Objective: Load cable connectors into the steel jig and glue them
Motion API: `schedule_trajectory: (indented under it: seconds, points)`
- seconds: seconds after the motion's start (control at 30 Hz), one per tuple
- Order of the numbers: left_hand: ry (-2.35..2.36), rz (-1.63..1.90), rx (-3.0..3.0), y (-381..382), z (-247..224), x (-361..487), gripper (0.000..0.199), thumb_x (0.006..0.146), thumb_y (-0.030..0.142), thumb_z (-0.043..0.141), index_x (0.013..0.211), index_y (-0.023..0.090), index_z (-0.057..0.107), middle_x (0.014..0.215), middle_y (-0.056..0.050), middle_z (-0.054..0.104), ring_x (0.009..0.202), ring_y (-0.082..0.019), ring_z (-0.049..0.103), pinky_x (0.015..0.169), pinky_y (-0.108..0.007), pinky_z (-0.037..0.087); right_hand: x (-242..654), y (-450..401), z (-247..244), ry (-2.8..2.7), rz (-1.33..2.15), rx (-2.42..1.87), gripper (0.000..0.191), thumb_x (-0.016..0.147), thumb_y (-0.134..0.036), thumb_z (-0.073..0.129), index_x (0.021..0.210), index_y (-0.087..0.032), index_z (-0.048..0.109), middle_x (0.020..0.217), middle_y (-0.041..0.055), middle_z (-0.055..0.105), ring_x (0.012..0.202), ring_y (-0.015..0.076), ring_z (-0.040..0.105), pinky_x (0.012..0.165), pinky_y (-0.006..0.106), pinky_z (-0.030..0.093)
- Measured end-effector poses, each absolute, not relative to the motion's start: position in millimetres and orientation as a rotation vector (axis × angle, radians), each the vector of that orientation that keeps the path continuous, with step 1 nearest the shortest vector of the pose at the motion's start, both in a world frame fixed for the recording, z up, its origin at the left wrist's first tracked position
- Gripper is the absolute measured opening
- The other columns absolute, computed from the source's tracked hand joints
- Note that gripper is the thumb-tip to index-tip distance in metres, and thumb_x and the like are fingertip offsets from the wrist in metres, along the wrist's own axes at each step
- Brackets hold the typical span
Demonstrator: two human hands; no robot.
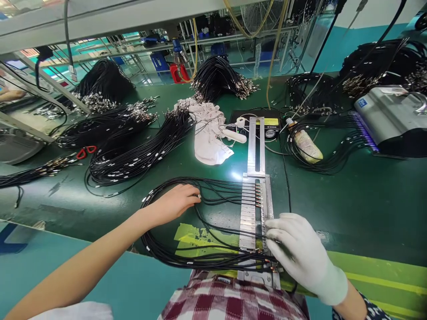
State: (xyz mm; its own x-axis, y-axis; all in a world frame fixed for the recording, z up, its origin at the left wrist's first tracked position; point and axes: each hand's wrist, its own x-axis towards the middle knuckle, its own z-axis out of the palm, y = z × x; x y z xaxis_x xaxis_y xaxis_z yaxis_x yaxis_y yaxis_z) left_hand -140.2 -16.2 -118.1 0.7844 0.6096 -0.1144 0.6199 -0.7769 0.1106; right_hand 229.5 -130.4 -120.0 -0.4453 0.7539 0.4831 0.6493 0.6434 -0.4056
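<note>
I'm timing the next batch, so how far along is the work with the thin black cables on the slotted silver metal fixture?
Apparently partway. Looks done: the upper row of cables, ends lined up across the fixture. In hand: the white-gloved right hand is at a lower cable's end; the bare left hand is by the loop. Seemingly left: the bunched lower cables.

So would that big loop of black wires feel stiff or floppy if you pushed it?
Probably bendy but a little springy: the black wires curve smoothly. They might spread apart, since some already lie separately. Their ends might catch, because several sit in the metal rail.
</note>
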Motion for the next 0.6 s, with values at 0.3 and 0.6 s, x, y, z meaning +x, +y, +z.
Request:
schedule_trajectory:
  seconds: [0.3,0.6]
  points:
    - [0.918,0.247,2.925,-3.4,-104.7,-149.4,0.033,0.103,0.023,0.04,0.115,0.02,0.07,0.108,-0.008,0.072,0.096,-0.02,0.066,0.083,-0.032,0.053,234.6,-140.3,-120.6,-2.201,0.172,-1.046,0.008,0.091,-0.015,0.058,0.096,-0.02,0.061,0.095,0.0064,0.074,0.084,0.0198,0.067,0.084,0.041,0.052]
    - [1.056,0.47,2.849,-12.9,-105.9,-144.2,0.026,0.1,0.025,0.047,0.11,0.019,0.07,0.1,-0.006,0.074,0.092,-0.02,0.067,0.084,-0.032,0.054,231.4,-153.1,-136.1,-2.274,0.313,-0.997,0.009,0.09,-0.014,0.057,0.098,-0.019,0.061,0.095,0.0069,0.072,0.085,0.0195,0.064,0.087,0.041,0.049]
